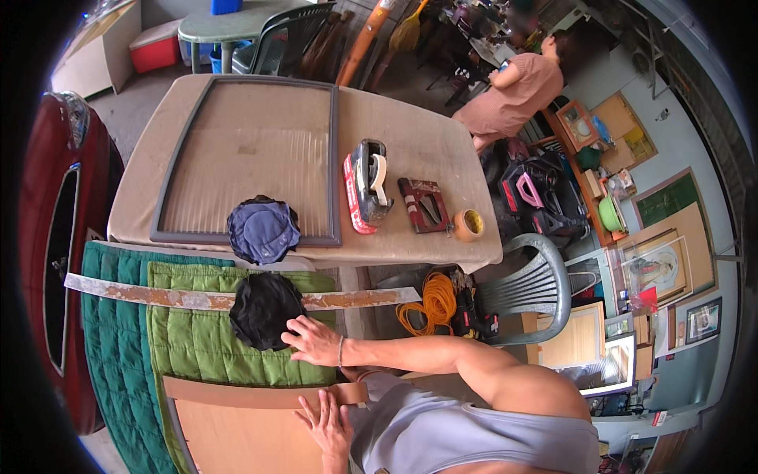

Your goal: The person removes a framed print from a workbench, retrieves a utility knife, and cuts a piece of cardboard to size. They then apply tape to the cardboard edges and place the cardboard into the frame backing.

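Observation:
My left hand [328, 423] lies flat with spread fingers on a pale wooden board [237, 430], by a brown strip [245, 393] along the board's far edge. My right hand [316, 341], a band at its wrist, reaches across with fingers apart and slightly bent. Its fingertips meet or overlap the edge of a crumpled black cloth bundle [267, 312]. That bundle rests over a long, paint-worn flat strip [181, 297], which crosses green quilted padding [205, 347]. Just beyond it, a blue-grey cloth bundle [264, 229] sits at the near edge of a dark-framed ribbed panel [260, 150].
On the cloth-covered table [410, 126] are a tape dispenser [369, 186], a dark red flat box [422, 205] and a tape roll [468, 225]. An orange cord coil [434, 304] and plastic chair [525, 292] stand right. A red car [71, 261] is left; another person [513, 95] stands beyond.

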Demonstrator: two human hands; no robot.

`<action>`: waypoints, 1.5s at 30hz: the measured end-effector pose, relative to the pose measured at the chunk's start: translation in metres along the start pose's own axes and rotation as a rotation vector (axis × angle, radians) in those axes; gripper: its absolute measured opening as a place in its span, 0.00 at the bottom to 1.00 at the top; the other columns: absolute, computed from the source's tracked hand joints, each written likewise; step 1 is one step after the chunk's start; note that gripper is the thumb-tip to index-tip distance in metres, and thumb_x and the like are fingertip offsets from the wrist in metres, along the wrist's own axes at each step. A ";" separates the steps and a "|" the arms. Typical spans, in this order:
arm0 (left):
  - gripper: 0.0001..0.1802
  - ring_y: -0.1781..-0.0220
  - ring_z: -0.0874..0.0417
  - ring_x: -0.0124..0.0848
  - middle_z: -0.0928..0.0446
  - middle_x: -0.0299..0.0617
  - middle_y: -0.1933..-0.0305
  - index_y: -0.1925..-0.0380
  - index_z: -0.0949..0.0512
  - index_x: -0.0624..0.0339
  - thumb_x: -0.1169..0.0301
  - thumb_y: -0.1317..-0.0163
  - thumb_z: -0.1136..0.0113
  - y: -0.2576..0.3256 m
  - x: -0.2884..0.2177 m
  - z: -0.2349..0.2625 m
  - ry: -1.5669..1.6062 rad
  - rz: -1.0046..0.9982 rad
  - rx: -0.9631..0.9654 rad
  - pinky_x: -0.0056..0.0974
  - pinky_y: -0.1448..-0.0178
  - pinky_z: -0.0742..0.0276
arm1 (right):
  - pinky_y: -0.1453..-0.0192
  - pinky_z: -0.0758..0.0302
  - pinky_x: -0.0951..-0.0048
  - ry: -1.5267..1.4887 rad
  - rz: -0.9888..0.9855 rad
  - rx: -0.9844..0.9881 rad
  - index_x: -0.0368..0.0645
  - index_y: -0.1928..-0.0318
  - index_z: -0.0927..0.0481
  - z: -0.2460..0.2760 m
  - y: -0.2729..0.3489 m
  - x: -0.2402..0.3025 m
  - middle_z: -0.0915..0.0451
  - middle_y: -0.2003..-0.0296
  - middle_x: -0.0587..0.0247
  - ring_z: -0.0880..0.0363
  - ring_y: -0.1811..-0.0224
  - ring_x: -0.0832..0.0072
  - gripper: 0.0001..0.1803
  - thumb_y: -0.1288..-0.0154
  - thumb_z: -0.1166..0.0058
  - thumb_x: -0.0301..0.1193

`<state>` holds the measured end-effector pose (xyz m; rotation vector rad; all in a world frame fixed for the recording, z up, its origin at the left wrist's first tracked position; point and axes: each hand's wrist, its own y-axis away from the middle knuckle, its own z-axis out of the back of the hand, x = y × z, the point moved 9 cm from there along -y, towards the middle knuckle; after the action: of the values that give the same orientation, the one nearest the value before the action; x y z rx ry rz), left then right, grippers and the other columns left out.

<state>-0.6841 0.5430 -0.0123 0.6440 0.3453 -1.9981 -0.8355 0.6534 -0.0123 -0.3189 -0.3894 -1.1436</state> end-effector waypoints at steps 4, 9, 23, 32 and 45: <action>0.30 0.22 0.58 0.60 0.38 0.41 0.27 0.36 0.31 0.60 0.55 0.33 0.49 0.001 -0.001 -0.008 -0.044 0.098 0.147 0.67 0.25 0.73 | 0.48 0.25 0.59 0.050 0.078 -0.240 0.46 0.48 0.28 0.019 -0.004 0.012 0.32 0.48 0.47 0.27 0.51 0.54 0.23 0.47 0.44 0.25; 0.32 0.21 0.59 0.56 0.43 0.38 0.24 0.33 0.34 0.57 0.54 0.33 0.50 -0.002 -0.016 -0.001 -0.126 0.157 0.094 0.65 0.24 0.74 | 0.56 0.19 0.59 -0.091 0.075 0.043 0.40 0.45 0.28 0.013 -0.036 0.004 0.31 0.48 0.44 0.28 0.49 0.50 0.25 0.47 0.49 0.25; 0.42 0.19 0.70 0.46 0.58 0.44 0.20 0.28 0.44 0.61 0.49 0.36 0.46 0.003 -0.047 -0.041 -0.120 0.817 -0.295 0.57 0.23 0.82 | 0.57 0.22 0.61 -0.502 0.200 0.687 0.42 0.27 0.49 0.070 -0.071 0.031 0.33 0.40 0.40 0.18 0.62 0.56 0.40 0.41 0.56 0.16; 0.25 0.44 0.33 0.46 0.36 0.53 0.42 0.46 0.26 0.59 0.66 0.43 0.34 0.044 -0.067 -0.044 0.177 1.162 -0.967 0.47 0.38 0.36 | 0.54 0.23 0.65 -1.776 -0.472 1.109 0.41 0.32 0.41 0.022 -0.021 0.022 0.27 0.52 0.54 0.23 0.59 0.69 0.31 0.35 0.50 0.23; 0.19 0.64 0.19 0.21 0.18 0.44 0.64 0.52 0.29 0.67 0.72 0.38 0.35 0.041 -0.032 -0.103 1.318 1.274 -1.458 0.25 0.62 0.24 | 0.61 0.26 0.62 -0.347 0.553 1.027 0.38 0.47 0.30 0.001 0.009 0.055 0.21 0.64 0.45 0.20 0.63 0.49 0.19 0.37 0.43 0.25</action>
<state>-0.6052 0.5968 -0.0774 0.7216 1.4495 0.3195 -0.8078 0.6128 0.0136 0.2833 -1.0573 -0.2453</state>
